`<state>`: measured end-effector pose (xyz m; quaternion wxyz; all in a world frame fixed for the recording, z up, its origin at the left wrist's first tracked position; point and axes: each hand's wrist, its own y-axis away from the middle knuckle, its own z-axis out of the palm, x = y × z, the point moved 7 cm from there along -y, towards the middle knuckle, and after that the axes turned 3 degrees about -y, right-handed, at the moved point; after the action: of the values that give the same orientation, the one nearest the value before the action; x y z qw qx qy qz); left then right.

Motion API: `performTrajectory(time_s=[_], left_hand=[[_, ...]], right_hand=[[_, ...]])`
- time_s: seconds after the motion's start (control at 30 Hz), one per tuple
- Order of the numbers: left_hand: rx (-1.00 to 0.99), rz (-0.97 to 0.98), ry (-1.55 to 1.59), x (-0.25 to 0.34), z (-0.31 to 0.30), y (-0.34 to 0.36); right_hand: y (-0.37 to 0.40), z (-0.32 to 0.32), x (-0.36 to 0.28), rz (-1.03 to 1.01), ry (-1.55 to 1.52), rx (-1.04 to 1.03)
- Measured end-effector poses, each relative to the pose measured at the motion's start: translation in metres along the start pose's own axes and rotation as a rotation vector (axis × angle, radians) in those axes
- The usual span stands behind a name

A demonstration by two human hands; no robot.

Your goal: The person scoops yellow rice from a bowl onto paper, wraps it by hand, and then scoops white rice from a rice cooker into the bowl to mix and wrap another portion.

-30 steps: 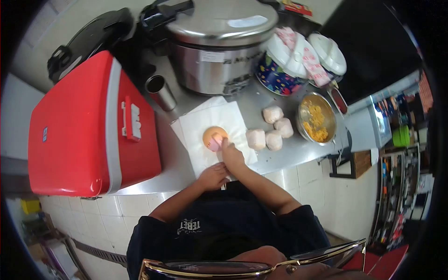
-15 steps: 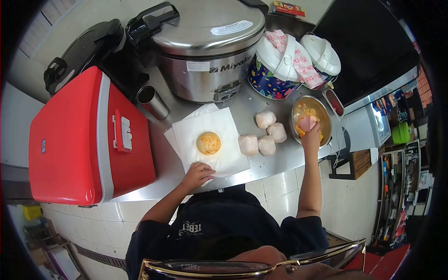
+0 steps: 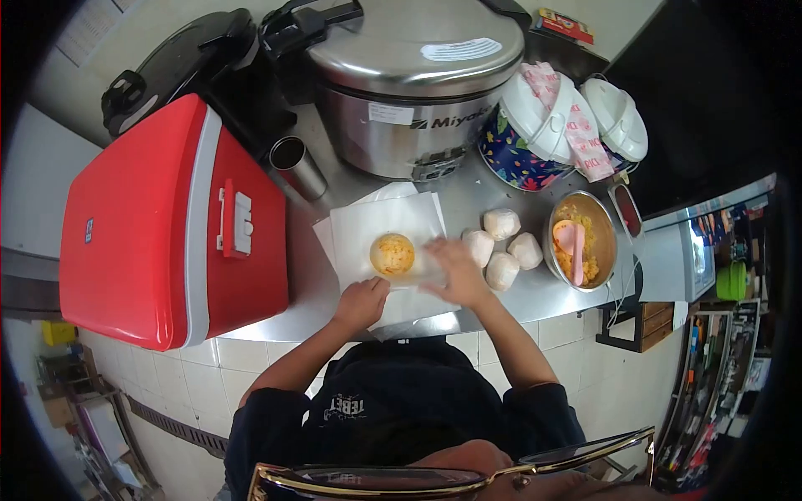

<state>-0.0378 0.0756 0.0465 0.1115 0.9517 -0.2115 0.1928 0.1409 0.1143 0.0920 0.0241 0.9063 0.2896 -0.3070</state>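
A rounded mound of rice with orange topping (image 3: 393,254) sits on a white sheet of wrapping paper (image 3: 351,230), with more sheets under it. My left hand (image 3: 361,303) is closed on the near edge of the top sheet. On the right side of the mound, my right hand (image 3: 456,271) is over the paper, blurred, its fingers spread. Several paper-wrapped packets (image 3: 502,271) lie just right of the sheets. A pink spoon (image 3: 571,242) rests in a steel bowl (image 3: 615,250) of yellow-orange food.
A red cooler box (image 3: 134,225) stands at the left, beside a steel tumbler (image 3: 298,167). Behind are a large rice cooker (image 3: 376,138) and two patterned lidded containers (image 3: 510,154). A small container (image 3: 625,209) lies past the bowl. The steel table's (image 3: 313,309) front edge is near my body.
My right hand has let go of the pink spoon, leaving it in the bowl, and moved left to the paper. My left hand has closed on the paper's near edge. The view has shifted.
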Motion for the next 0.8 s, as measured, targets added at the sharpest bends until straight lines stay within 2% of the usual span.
performTrajectory(time_s=[0.03,0.07,0.1,0.13,0.2,0.23,0.27,0.3,0.33,0.4,0.43,0.47,0.5,0.53,0.57,0.6,0.63,0.67,0.7,0.73,0.77,0.8], left_hand=[[0.000,-0.010,-0.001,-0.001,-0.006,0.002],[0.116,0.077,-0.051,0.003,-0.019,0.005],[0.235,0.165,-0.100,0.008,-0.029,0.009],[0.239,0.159,-0.100,-0.004,-0.027,0.014],[0.037,0.179,-0.222,-0.035,-0.007,0.031],[0.038,0.171,-0.224,-0.045,-0.007,0.042],[0.075,0.176,-0.069,-0.051,-0.014,0.052],[0.112,0.181,0.087,-0.054,-0.020,0.057],[0.110,0.178,0.085,-0.057,-0.018,0.056],[0.268,-0.097,0.708,-0.088,-0.012,0.051],[0.268,-0.100,0.709,-0.091,-0.004,0.044],[0.302,-0.315,0.926,-0.107,0.010,0.037],[0.335,-0.534,1.139,-0.120,0.023,0.031],[0.339,-0.534,1.141,-0.123,0.025,0.020],[0.329,-0.619,0.934,-0.128,0.022,0.012],[0.317,-0.697,0.725,-0.130,0.019,0.008],[0.319,-0.698,0.726,-0.125,0.021,0.005],[0.561,-0.544,0.468,-0.109,-0.009,0.004],[0.787,-0.378,0.202,-0.089,-0.033,0.007],[0.791,-0.378,0.205,-0.089,-0.030,0.007],[0.598,-0.037,0.095,-0.065,-0.015,-0.003],[0.393,0.296,-0.015,-0.036,-0.001,-0.003]], right_hand=[[-0.002,0.006,-0.024,-0.103,0.070,0.034],[0.002,0.017,-0.022,-0.107,0.065,0.031],[0.003,0.036,-0.011,-0.034,0.132,-0.079],[0.006,0.052,0.003,0.036,0.202,-0.191],[0.014,0.039,0.010,-0.013,0.189,-0.149],[0.021,0.039,0.011,-0.073,0.026,-0.188],[0.027,0.039,0.009,-0.131,-0.139,-0.223],[0.031,0.037,0.011,-0.063,-0.257,-0.312],[0.034,0.042,0.018,-0.065,-0.260,-0.312],[0.035,0.049,0.045,0.192,-0.664,-0.161],[0.031,0.052,0.051,0.242,-0.730,-0.113],[0.026,0.057,0.052,0.242,-0.729,-0.118],[0.020,0.056,0.060,0.277,-0.714,0.004],[0.015,0.053,0.067,0.311,-0.698,0.129],[0.020,0.065,0.084,0.657,-0.699,0.068],[0.017,0.067,0.083,0.655,-0.697,0.067],[0.013,0.058,0.079,0.582,-0.547,0.166],[0.007,0.047,0.071,0.505,-0.395,0.262],[0.001,0.046,0.068,0.504,-0.393,0.262],[-0.010,0.034,0.057,0.369,-0.150,0.318],[-0.021,0.023,0.042,0.232,0.091,0.367],[-0.033,0.020,0.041,0.231,0.094,0.364]])
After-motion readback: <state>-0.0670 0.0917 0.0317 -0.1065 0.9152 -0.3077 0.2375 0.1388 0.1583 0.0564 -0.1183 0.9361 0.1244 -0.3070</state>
